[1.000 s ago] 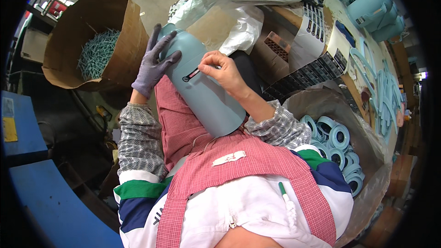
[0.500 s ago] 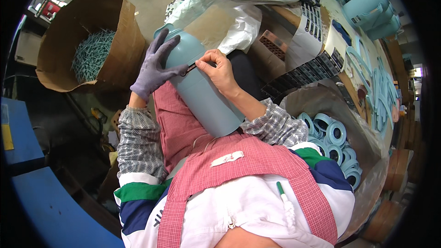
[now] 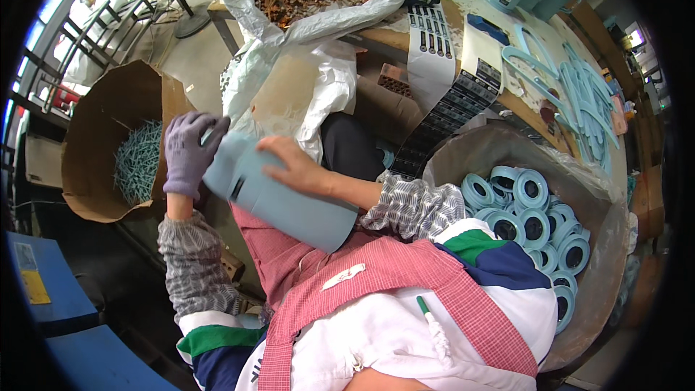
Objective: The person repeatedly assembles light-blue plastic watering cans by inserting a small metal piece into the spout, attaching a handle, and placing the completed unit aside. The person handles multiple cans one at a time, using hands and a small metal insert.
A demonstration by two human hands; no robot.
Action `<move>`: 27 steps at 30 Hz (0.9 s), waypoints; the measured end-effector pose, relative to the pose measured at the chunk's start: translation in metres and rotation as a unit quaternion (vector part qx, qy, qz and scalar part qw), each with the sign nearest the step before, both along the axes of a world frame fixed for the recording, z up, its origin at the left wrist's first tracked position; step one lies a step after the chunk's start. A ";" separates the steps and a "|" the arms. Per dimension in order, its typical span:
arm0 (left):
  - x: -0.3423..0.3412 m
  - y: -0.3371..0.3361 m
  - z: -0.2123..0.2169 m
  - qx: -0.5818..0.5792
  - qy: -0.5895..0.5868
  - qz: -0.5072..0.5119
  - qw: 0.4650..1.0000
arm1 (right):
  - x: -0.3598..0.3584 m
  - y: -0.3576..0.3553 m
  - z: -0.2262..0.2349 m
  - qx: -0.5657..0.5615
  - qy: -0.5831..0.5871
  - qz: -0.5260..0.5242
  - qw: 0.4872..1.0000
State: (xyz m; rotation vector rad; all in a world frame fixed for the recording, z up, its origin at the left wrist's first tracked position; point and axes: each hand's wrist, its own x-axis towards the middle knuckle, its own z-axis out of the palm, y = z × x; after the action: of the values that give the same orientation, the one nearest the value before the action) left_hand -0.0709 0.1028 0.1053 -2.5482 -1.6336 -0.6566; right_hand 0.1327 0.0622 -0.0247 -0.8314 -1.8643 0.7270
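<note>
Over the lap, the gloved left hand (image 3: 190, 153) and bare right hand (image 3: 293, 166) both grip the pale-blue plastic kettle body (image 3: 279, 194); the right hand has shifted from its upper opening onto its side.

Cardboard drum (image 3: 101, 137) crowding the left, ring-filled drum (image 3: 499, 152) crowding the right, lap gap narrowing between them.

cluttered wooden bench (image 3: 507, 112) top right, grey concrete floor (image 3: 192, 65) upper left, blue seat (image 3: 51, 297) lower left, daylight from left.
</note>
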 end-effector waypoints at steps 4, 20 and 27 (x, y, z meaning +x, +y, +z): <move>-0.006 0.016 -0.034 -0.280 -0.060 0.001 0.958 | 0.014 0.036 0.066 -0.043 0.001 0.234 0.971; -0.040 -0.141 -0.085 -0.441 -0.443 0.157 0.765 | 0.149 0.318 0.087 0.056 -0.329 -0.259 0.907; 0.045 -0.058 -0.038 -0.528 -0.184 0.016 0.829 | 0.185 0.286 0.108 0.167 -0.279 -0.409 0.853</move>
State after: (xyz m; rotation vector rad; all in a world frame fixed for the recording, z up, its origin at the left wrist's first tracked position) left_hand -0.0255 0.0451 0.0674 -3.1620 -2.7697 -0.2373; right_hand 0.3177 0.3482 0.0834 -1.5549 -1.7730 -0.4120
